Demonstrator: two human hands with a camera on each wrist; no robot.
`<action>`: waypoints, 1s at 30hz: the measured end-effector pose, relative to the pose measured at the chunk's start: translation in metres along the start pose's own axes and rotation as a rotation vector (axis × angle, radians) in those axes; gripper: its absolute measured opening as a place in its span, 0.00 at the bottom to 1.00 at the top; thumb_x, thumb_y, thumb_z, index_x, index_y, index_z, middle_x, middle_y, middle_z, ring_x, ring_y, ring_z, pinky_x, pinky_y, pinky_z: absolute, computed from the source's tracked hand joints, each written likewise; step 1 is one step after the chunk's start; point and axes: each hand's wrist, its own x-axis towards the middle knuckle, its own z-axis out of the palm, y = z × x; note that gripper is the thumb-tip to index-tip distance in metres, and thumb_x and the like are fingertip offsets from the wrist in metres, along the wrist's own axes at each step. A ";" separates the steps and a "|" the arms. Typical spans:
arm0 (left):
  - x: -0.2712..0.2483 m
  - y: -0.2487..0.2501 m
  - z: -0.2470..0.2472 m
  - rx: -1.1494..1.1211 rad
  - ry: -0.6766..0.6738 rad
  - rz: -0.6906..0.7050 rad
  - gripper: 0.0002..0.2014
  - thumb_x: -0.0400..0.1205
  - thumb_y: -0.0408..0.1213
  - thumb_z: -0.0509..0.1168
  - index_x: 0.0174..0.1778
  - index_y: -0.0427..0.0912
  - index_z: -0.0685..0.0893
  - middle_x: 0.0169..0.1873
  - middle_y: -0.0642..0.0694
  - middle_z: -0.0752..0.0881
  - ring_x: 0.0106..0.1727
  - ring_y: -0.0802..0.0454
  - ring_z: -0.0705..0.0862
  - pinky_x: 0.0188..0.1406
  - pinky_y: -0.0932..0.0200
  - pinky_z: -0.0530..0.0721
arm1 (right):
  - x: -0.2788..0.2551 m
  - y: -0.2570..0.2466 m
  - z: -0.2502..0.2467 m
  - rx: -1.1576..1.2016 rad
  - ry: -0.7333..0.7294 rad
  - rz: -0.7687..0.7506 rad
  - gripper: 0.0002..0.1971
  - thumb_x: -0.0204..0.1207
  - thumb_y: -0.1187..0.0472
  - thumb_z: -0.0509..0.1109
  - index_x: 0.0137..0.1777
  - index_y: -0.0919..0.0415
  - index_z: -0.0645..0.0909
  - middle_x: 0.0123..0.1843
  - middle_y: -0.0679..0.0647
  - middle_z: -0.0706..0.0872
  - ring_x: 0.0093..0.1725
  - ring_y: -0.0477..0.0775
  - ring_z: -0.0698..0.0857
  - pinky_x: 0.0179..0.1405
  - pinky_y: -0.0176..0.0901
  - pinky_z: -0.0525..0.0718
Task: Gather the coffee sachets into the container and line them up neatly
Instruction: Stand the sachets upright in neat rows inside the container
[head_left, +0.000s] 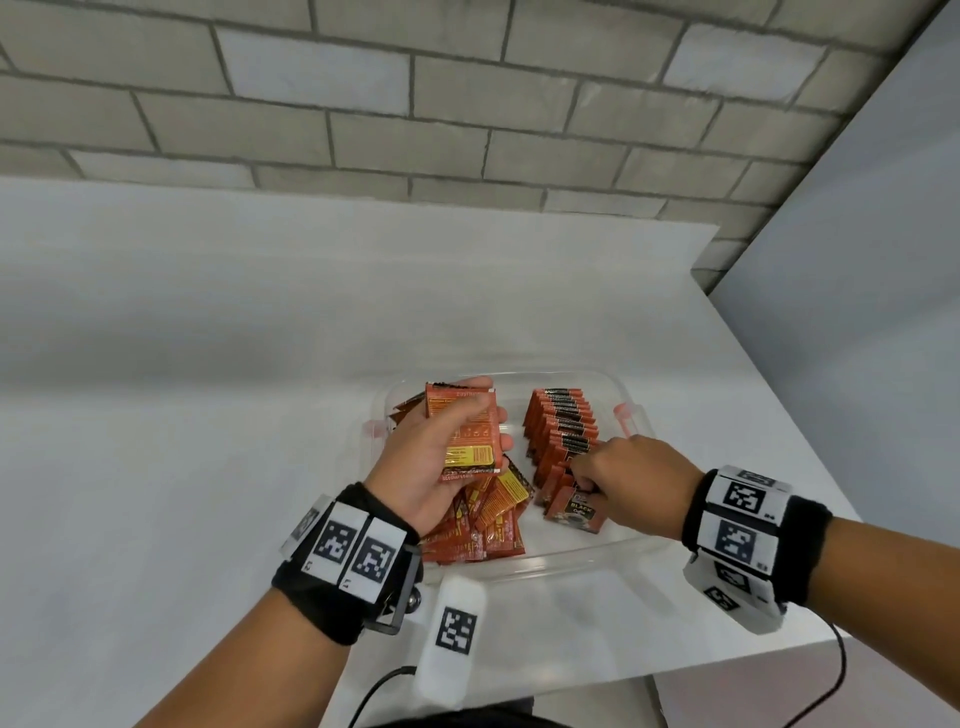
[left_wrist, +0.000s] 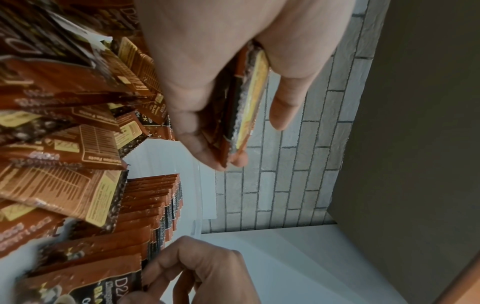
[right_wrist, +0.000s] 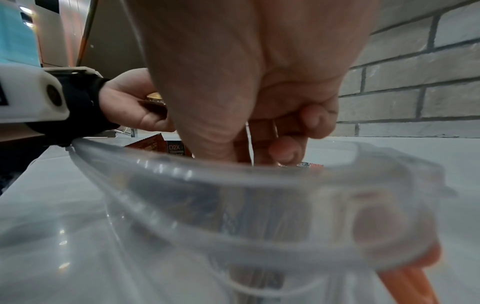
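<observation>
The right hand (head_left: 621, 480) is pinching a sachet (head_left: 575, 512) at the near end of the row (head_left: 563, 423), which is running near to far along the right side of the container (head_left: 566, 564). The left hand (head_left: 434, 460) is gripping a stack (head_left: 465, 434) above the loose pile (head_left: 480, 525) on the left, so the right hand is nearer the row. The left wrist view is showing the stack edge-on (left_wrist: 244, 105), several sachets thick; the right wrist view is showing mostly blurred rim (right_wrist: 182, 174).

Soft even light; blurred wrist views
</observation>
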 end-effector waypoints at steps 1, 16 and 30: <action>0.000 0.000 0.000 -0.002 0.002 0.000 0.22 0.70 0.39 0.71 0.61 0.41 0.83 0.42 0.40 0.87 0.39 0.44 0.87 0.39 0.51 0.83 | -0.001 -0.001 0.000 0.004 0.000 -0.001 0.06 0.79 0.63 0.60 0.41 0.56 0.69 0.39 0.50 0.75 0.38 0.56 0.77 0.34 0.43 0.69; 0.003 -0.003 -0.002 0.010 -0.017 -0.102 0.12 0.83 0.30 0.57 0.60 0.35 0.80 0.42 0.35 0.89 0.38 0.40 0.88 0.37 0.50 0.87 | -0.010 0.013 -0.015 0.214 0.144 0.030 0.08 0.77 0.59 0.67 0.56 0.52 0.76 0.47 0.44 0.80 0.47 0.50 0.81 0.43 0.45 0.82; -0.001 0.003 0.023 0.185 -0.120 -0.064 0.19 0.72 0.46 0.70 0.56 0.41 0.85 0.44 0.40 0.89 0.42 0.46 0.89 0.40 0.51 0.87 | -0.009 -0.012 -0.058 0.911 0.546 0.069 0.09 0.70 0.56 0.78 0.46 0.48 0.82 0.41 0.45 0.87 0.35 0.42 0.82 0.36 0.27 0.78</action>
